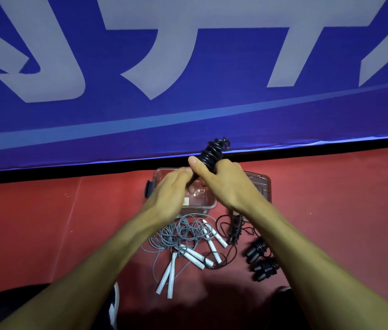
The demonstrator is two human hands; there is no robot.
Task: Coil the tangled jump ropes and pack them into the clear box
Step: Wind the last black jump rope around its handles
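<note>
My right hand (224,184) grips a black jump rope (213,151) wound tightly round its handles, held up above the clear box (212,203). My left hand (170,194) touches the bundle's lower end with its fingers; what they hold is hidden. The box stands on the red floor under both hands. In front of it lies a tangle of grey ropes with white handles (188,236). A loose black rope (232,231) lies beside them. Two coiled black ropes (261,259) rest at the right.
A blue banner with large pale letters (188,67) stands along the far side, behind a black strip. The box's lid (263,184) lies just right of the box. My dark-clothed knees (45,306) fill the bottom edge.
</note>
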